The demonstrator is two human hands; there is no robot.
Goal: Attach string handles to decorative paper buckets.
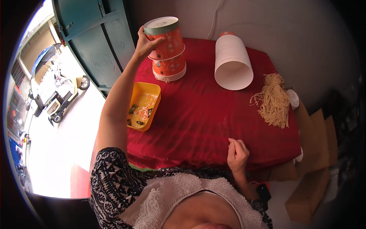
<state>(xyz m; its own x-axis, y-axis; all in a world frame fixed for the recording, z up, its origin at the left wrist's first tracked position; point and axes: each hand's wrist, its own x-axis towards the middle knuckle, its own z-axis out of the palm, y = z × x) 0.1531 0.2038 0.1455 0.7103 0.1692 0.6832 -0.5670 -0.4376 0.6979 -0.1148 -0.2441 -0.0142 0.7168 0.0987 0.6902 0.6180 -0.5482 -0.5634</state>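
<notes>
Two stacks near the back edge of the table (183,141): orange paper buckets (170,42), upturned, the left hand (147,45) clasping wide; white buckets (232,53), sideways.
Right hand (238,154) curled, contents unclear; yellow tray (156,91) holds scraps (142,114); red cloth (198,105) open mid-table.

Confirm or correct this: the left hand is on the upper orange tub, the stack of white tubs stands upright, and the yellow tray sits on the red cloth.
Not upright: the head view shows the stack of white tubs lying on its side. The rest stands: left hand on the upper orange tub, yellow tray on the red cloth.
</notes>
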